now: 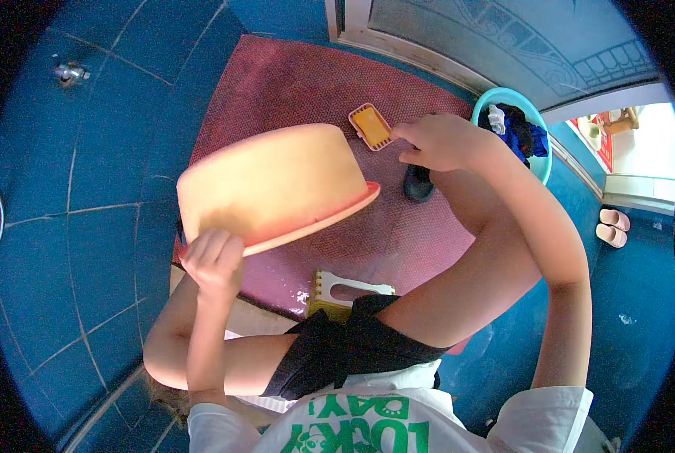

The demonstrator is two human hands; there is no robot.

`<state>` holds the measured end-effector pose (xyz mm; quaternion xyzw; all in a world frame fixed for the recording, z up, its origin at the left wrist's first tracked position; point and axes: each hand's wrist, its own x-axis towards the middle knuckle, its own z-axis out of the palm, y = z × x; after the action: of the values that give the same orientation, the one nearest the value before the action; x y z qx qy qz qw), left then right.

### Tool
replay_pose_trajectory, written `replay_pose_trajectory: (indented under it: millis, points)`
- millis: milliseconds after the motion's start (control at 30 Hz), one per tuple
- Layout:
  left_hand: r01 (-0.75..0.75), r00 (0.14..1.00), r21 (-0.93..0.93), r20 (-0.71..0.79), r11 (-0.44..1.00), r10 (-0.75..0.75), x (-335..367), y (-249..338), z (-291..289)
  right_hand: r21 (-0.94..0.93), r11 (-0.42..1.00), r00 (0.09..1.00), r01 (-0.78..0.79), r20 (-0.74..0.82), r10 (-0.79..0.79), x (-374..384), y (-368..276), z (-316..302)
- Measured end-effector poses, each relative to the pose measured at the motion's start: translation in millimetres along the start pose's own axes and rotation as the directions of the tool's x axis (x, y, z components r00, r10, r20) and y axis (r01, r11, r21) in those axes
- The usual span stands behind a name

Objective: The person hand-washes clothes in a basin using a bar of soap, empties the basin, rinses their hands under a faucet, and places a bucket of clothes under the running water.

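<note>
My left hand (pixel 214 260) is closed on the rim of a large pale-orange plastic basin (pixel 273 181), which is tipped on its side with its outer wall and base facing up and away. The inside of the basin is hidden. Over my right knee, my right hand (pixel 439 142) reaches out with thumb and forefinger apart. Its fingertips are at the edge of a small slatted soap dish (pixel 371 127) holding an orange bar; whether they touch it, I cannot tell. Beneath that hand a dark shoe (pixel 418 184) shows on my foot.
A pinkish-red mat (pixel 277 83) covers the floor ahead. A white-and-yellow step stool (pixel 326 291) stands between my legs. By the door frame sits a turquoise tub (pixel 547 155) with clothes in it. Pink slippers (pixel 613 228) lie at right. A tap (pixel 71 74) juts from the blue-tiled left wall.
</note>
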<state>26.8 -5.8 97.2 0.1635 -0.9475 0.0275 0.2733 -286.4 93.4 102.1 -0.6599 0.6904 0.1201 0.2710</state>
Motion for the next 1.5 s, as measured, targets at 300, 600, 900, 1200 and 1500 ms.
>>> replay_pose_trajectory:
  millis: [300, 600, 900, 1200, 1500]
  points:
    - [0.392, 0.908, -0.174, -0.088, 0.903, -0.41, -4, -25, -5, 0.013, 1.0, 1.0, -0.002, -0.003, 0.002, 0, 5, 2]
    - [0.718, 0.493, -0.668, 0.29, 0.196, -0.82, -50, -52, 19, 0.071, 0.996, 0.983, 0.062, -0.176, -0.048, 5, 31, 16]
    - [0.623, 0.241, -0.663, 0.668, -0.416, -0.704, -86, -47, 60, 0.133, 0.986, 0.994, -0.096, 0.07, 0.088, 4, 46, 15]
    - [0.739, 0.17, -0.591, 0.628, -0.323, -0.759, -96, -43, 70, 0.191, 0.968, 0.986, -0.165, 0.052, 0.158, 1, 66, 10]
    - [0.694, 0.279, -0.689, 0.525, -0.209, -0.804, -65, -55, 32, 0.238, 0.966, 0.98, -0.098, -0.146, 0.135, 13, 56, 30]
